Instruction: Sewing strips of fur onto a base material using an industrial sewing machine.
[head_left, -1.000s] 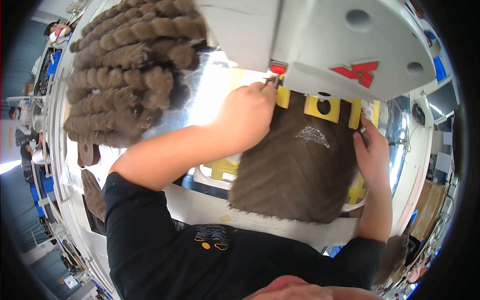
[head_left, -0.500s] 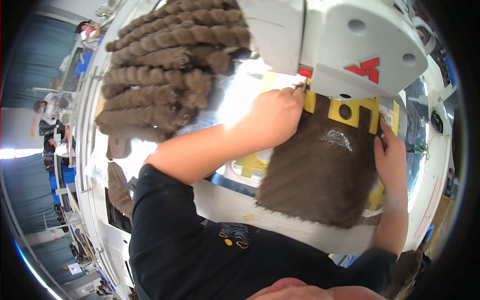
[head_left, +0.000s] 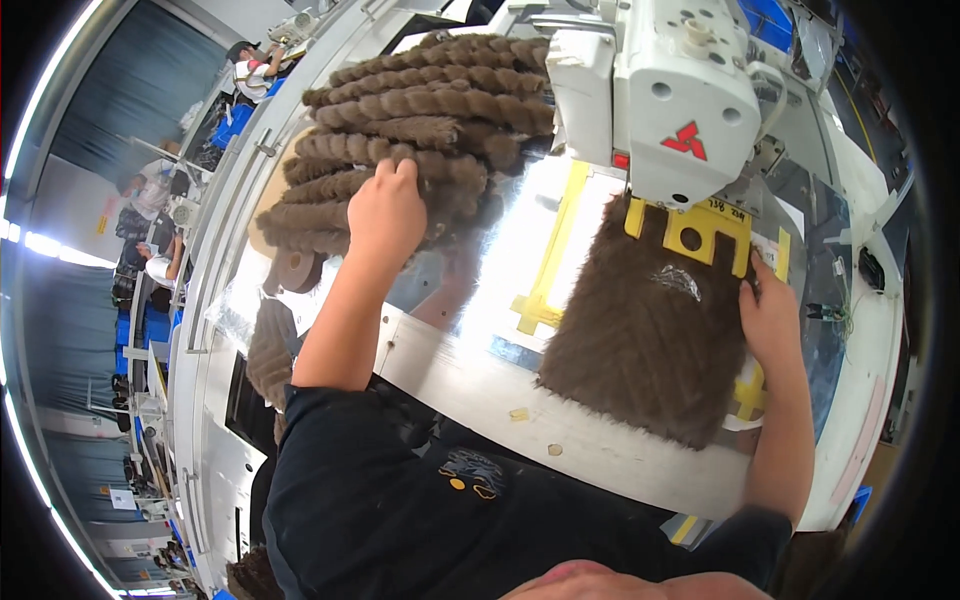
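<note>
Where the right hand point(head_left: 774, 312) rests, fur point(head_left: 640, 345) lies leftward.

I see a flat brown furry panel point(head_left: 640, 340), matt and shaggy; the reflective silver metal worktop point(head_left: 480, 270) looks smooth, my black cloth shirt point(head_left: 390, 490) matt.

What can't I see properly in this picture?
All in the head view:
Left hand's fingertips: hidden by its own bent fingers, at the furry rolls.
Brown fur piece's far edge: covered by the yellow frame and white machine.
Far-off person's work: too small.
</note>
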